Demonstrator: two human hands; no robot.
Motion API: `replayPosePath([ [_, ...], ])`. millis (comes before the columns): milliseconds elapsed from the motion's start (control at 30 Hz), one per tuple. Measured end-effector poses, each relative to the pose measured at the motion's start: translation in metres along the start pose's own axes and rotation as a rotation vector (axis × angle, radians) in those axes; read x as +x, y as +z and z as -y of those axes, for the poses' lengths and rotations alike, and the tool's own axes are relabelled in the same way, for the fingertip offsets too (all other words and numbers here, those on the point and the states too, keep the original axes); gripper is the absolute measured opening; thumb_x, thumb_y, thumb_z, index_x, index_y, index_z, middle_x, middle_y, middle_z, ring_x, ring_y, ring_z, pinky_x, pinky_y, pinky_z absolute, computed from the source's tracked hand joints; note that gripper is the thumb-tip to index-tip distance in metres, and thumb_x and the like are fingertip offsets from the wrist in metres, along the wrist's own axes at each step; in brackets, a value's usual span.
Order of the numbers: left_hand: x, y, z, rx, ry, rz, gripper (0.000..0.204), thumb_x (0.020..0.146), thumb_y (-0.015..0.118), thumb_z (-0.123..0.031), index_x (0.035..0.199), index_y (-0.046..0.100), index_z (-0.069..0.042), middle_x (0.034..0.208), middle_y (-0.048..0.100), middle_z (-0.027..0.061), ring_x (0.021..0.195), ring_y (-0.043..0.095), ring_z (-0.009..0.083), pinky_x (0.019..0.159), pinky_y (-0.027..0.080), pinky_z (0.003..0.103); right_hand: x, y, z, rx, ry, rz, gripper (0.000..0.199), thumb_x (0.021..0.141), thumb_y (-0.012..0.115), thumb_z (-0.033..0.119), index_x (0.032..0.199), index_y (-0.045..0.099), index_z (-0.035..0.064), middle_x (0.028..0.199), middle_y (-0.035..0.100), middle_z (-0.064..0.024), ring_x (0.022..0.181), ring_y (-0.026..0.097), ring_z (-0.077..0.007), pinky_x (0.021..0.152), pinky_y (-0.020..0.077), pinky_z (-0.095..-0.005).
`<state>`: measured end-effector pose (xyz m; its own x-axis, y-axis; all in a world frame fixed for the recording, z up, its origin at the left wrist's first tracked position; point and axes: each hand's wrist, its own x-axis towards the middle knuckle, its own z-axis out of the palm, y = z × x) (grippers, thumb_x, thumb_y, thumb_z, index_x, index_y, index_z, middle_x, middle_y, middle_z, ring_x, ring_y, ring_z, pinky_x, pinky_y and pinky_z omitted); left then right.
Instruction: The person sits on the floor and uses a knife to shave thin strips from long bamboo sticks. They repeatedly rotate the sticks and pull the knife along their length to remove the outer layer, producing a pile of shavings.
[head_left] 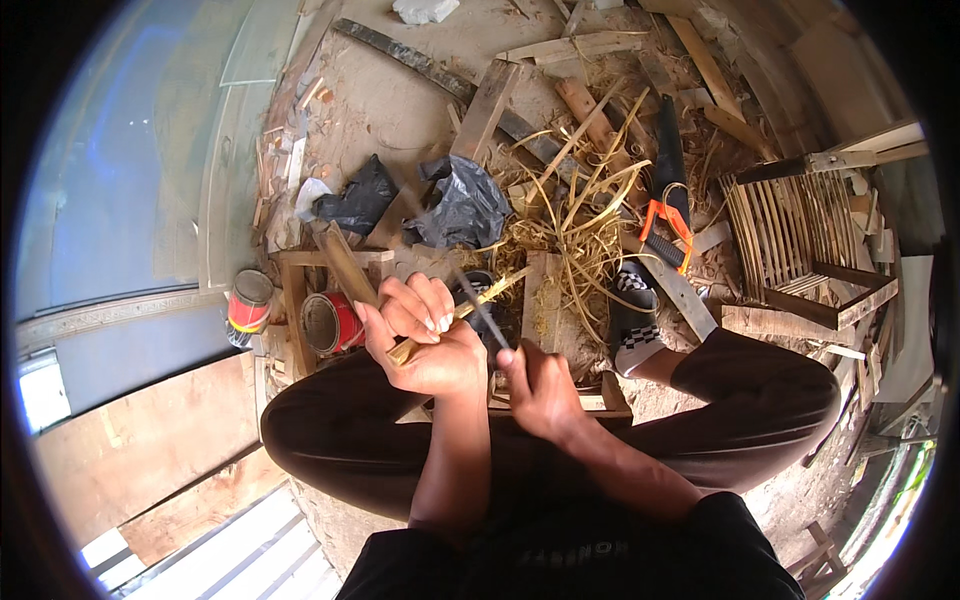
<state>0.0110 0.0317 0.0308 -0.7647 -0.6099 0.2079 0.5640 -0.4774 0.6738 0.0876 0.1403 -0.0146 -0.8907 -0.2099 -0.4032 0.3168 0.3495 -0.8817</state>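
My left hand (435, 340) is closed around a thin, pale bamboo-like strip (500, 287), which slants up to the right with a frayed, shaved far end. A wider brown wooden piece (346, 264) rises beside my left thumb; whether that hand also holds it is unclear. In my right hand (545, 388) is a knife, its handle mostly hidden by my fingers. The knife's narrow blade (487, 315) points up and left, smeared by motion, and crosses close to the strip. Curled shavings (580, 215) lie heaped beyond my hands.
A handsaw with an orange and black handle (668, 235) lies right of the shavings. A slatted wooden frame (800, 240) stands farther right. Two red cans (250, 300) and a low wooden stand are at left. Crumpled black plastic (460, 205) and scattered boards (487, 105) lie ahead.
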Motion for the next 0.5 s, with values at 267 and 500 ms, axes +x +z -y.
replayPosePath([
  [267, 0.0, 0.0, -0.001, -0.021, 0.013, -0.039, 0.058, 0.108, 0.035, -0.03, 0.053, 0.029, -0.014, 0.057, 0.032, 0.0021, 0.049, 0.029, 0.0134, 0.047, 0.027, 0.027, -0.01, 0.005, 0.0, -0.034, -0.07, -0.01, 0.042, 0.105, 0.044, 0.036, 0.091, 0.055, -0.0021, 0.067, 0.059, -0.0271, 0.069, 0.061, -0.0506, 0.057, 0.0459, -0.055],
  [500, 0.005, -0.006, -0.001, 0.012, 0.042, -0.034, 0.059, 0.109, 0.032, -0.032, 0.053, 0.029, -0.014, 0.057, 0.033, 0.0022, 0.049, 0.03, 0.0133, 0.047, 0.027, 0.027, -0.003, -0.002, 0.007, -0.088, -0.027, 0.006, 0.047, 0.105, 0.045, 0.039, 0.088, 0.055, -0.0044, 0.068, 0.059, -0.0296, 0.074, 0.063, -0.0515, 0.063, 0.0484, -0.0528],
])
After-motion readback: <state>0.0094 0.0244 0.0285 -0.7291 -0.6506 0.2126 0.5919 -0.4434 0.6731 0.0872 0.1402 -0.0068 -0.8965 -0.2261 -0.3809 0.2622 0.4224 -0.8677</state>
